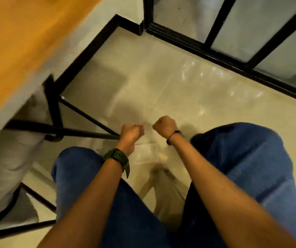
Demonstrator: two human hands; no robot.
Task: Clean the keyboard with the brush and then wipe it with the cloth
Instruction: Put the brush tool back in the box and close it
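Neither keyboard, brush nor cloth is in view. I am looking down at the floor between my knees. My left hand (pixel 132 132), with a dark green watch on the wrist, is curled into a fist and holds nothing. My right hand (pixel 165 125), with a thin black band on the wrist, is also curled into an empty fist. The two fists hang close together above the pale tiled floor, a small gap between them.
An orange wooden tabletop (pixel 18 42) runs along the upper left, with black metal legs and crossbars (pixel 54 108) beneath it. A black-framed glass partition (pixel 242 33) stands at the upper right. My knees in blue jeans (pixel 242 167) flank the cream floor (pixel 161 83).
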